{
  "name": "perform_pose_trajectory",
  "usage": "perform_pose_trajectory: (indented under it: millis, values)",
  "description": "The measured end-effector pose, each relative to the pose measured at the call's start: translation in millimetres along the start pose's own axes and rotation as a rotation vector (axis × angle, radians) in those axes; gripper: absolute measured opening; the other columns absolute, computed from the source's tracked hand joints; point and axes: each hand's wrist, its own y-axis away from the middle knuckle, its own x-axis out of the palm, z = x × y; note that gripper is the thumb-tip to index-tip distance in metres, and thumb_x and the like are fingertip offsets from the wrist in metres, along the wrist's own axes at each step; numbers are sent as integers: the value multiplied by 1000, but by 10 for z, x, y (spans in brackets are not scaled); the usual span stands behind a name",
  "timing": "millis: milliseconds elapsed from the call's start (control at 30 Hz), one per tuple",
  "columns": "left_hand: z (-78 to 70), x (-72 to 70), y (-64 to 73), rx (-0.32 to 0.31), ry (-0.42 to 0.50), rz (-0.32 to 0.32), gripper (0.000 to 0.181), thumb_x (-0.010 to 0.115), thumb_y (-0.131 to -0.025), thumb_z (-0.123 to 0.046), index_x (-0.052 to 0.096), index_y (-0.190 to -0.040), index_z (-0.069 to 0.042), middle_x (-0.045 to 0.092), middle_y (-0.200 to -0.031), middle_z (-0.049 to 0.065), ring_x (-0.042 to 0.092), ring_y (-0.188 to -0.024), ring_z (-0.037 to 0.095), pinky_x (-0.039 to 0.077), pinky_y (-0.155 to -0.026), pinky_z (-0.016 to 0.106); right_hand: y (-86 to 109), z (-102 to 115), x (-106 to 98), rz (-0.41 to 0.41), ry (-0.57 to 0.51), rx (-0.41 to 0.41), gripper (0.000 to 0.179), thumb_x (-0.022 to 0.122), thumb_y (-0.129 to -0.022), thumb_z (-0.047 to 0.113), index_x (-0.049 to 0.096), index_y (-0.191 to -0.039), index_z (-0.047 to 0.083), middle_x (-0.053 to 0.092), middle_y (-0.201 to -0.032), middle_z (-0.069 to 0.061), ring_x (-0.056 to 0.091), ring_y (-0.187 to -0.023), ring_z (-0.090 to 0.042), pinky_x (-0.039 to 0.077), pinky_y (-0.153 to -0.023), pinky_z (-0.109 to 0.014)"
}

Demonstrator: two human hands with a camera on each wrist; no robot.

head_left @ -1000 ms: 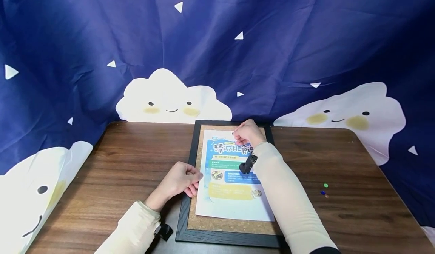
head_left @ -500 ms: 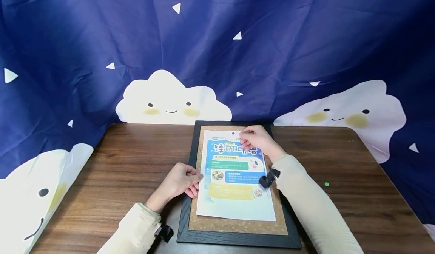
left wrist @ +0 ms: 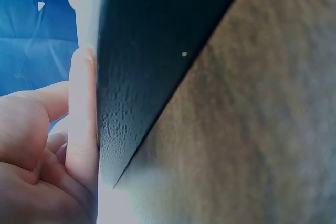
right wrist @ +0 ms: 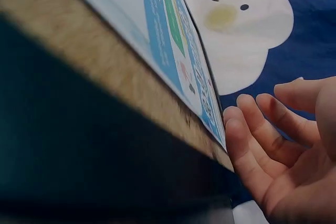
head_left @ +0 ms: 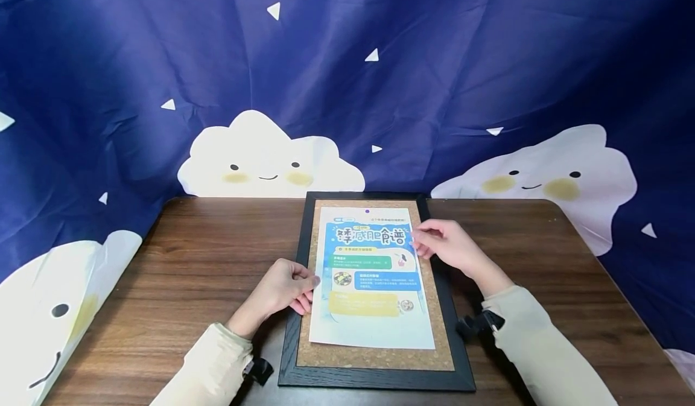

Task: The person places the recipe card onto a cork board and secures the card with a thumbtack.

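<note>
Poster lies flat on cork board in black frame, table centre. Left hand loosely curled, fingertips on the poster's left edge, clamping nothing. Right hand relaxed, fingertips at the poster's right edge. Purple pin at poster's far edge.

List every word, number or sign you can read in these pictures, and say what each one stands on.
"减肥食谱": large blue headline characters on the printed sheet lying on the cork board; the character before them is too stylised to read.
Small line above the headline: too small to read.
Green, blue and yellow text boxes on the sheet: blurred, unreadable.
Black frame, table, cloud curtain: no text.
</note>
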Motion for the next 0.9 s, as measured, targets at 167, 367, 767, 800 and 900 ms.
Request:
perform_pose_trajectory:
  millis: [167, 367, 767, 800, 900]
  values:
    - [-1, 4, -6, 8, 2, 10, 20, 69, -104, -8, 73, -109, 11, 76, -71, 10, 73, -55, 14, 68, -58, 34, 232, -57, -115, -25, 16, -28, 29, 61, -111, 11, 66, -122, -15, 74, -97, -23, 72, -77, -18, 66, -71, -29]
    - [-6, 9, -16, 13, -1, 10, 20, 69, -104, -7, 74, -107, 11, 76, -72, 12, 73, -55, 14, 68, -58, 34, 546, -50, -282, -85, 123, -15, 29, 60, -111, 15, 69, -123, -10, 76, -98, -22, 74, -78, -23, 66, -70, -30]
    - [16, -7, 5, 15, -5, -7, 20, 70, -104, -8, 74, -108, 11, 77, -72, 14, 73, -55, 14, 68, -58, 34, 1110, -277, -613, -218, 161, 30, 28, 59, -112, 15, 69, -121, -10, 77, -87, -4, 72, -73, -16, 64, -62, -32]
    - [17, -6, 5, 14, -5, -4, 20, 70, -104, -8, 74, -108, 11, 77, -73, 14, 73, -55, 14, 68, -58, 34, 1147, -293, -633, -226, 159, 37, 28, 59, -112, 15, 69, -120, -10, 77, -86, -1, 72, -72, -15, 63, -61, -32]
    - [16, 2, 0, 16, -4, 4, 21, 70, -104, -8, 74, -108, 11, 78, -73, 14, 74, -56, 14, 68, -59, 34, 1254, -340, -685, -254, 154, 65, 26, 61, -112, 15, 70, -116, -9, 76, -82, 4, 70, -70, -13, 61, -58, -31]
